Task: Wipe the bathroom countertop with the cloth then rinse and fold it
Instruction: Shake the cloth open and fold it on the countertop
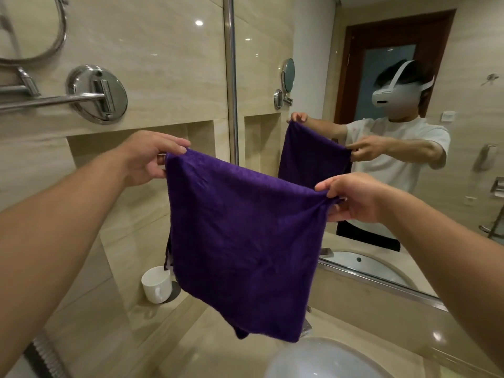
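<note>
While your left hand (146, 159) and right hand (351, 199) pinch the purple cloth's (242, 230) top corners, fingers clamped, it hangs spread above the desk (207, 334) and basin (321, 358), so folding seems underway; next bring those corners together.

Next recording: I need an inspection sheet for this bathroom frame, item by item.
Surface: beige stone countertop, glossy; cannot tell if it is wet.
Job's things: purple cloth held spread in the air above the counter; a second layer shows at its left edge.
Clutter: white mug on a dark coaster by the wall.
Grippers: left hand pinches the cloth's top left corner; right hand pinches the top right corner.
Cables: nothing seen; only a ribbed hose at lower left.
Surroundings: sink basin below, mirror ahead, chrome towel bar on the left wall.
</note>
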The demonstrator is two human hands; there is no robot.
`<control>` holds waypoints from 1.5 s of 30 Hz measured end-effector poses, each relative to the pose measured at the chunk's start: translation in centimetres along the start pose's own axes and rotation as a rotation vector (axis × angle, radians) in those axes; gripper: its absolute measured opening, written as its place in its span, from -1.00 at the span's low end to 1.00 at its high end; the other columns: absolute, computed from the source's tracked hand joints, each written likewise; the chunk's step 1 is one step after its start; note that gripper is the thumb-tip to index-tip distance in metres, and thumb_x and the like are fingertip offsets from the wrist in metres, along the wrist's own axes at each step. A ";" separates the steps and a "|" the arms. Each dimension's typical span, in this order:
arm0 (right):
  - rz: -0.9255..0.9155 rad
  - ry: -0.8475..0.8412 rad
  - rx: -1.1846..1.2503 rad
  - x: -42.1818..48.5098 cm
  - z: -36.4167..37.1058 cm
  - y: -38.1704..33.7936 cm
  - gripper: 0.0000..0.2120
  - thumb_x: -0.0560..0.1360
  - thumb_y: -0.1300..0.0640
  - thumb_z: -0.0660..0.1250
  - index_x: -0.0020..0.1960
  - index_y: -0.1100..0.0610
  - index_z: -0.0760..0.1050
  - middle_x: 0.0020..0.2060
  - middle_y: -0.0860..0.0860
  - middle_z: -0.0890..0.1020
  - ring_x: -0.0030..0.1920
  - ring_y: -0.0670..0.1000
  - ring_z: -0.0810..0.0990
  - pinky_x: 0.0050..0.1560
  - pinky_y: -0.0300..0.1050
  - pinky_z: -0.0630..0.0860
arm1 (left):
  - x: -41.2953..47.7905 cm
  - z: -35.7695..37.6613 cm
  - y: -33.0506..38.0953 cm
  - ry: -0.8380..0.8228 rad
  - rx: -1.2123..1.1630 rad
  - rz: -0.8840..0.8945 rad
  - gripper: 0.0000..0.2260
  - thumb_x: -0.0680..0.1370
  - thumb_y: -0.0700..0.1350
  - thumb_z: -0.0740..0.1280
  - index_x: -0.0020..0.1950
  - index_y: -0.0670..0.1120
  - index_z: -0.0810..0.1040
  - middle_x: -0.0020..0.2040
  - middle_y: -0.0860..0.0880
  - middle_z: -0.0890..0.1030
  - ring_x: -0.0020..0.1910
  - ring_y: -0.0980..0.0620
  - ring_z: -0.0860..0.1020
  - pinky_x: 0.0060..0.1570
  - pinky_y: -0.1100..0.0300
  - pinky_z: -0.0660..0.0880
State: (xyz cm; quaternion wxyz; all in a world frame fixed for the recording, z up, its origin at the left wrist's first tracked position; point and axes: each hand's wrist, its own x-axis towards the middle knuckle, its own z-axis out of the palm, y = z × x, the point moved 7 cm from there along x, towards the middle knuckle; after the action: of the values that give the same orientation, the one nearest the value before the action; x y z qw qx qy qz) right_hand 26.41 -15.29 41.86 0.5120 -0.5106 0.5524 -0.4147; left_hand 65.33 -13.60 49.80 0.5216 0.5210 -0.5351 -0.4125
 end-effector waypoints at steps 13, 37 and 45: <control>-0.032 0.053 0.588 0.8 -0.3 2.2 -0.88 0.39 0.33 0.29 -0.10 0.19 0.50 -0.30 0.03 0.45 -0.44 -0.06 0.40 -0.30 -0.21 0.45 | 1.0 0.9 -0.5 -0.018 0.010 -0.026 -0.73 0.42 -0.30 0.42 0.11 -0.18 0.66 0.05 -0.13 0.64 -0.07 0.00 0.58 -0.14 0.11 0.57; -0.556 0.240 -1.100 -2.1 -2.8 -6.5 -0.81 0.60 0.18 0.34 0.08 -0.06 0.66 -0.07 -0.11 0.67 -0.04 -0.08 0.60 -0.04 -0.20 0.45 | 0.3 0.4 -2.6 0.017 0.402 0.066 -0.71 0.43 -0.44 0.44 -0.01 -0.08 0.69 -0.08 -0.18 0.63 -0.14 -0.06 0.60 -0.35 0.26 0.61; -0.621 0.230 -1.262 -2.4 -0.9 -7.0 -0.77 0.64 0.19 0.24 0.18 0.01 0.62 -0.04 -0.04 0.65 -0.07 -0.03 0.59 -0.08 -0.15 0.50 | -0.9 -2.0 -3.7 0.015 0.241 -0.057 -0.81 0.56 -0.35 0.30 0.06 -0.18 0.66 -0.07 -0.17 0.70 -0.07 -0.12 0.66 0.02 -0.03 0.60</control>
State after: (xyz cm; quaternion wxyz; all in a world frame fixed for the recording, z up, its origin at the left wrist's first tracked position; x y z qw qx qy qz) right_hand 26.40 -13.89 49.18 -0.0845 -0.7965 0.5665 -0.1938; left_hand 67.72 -12.91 46.30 0.4471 0.5980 -0.5618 -0.3561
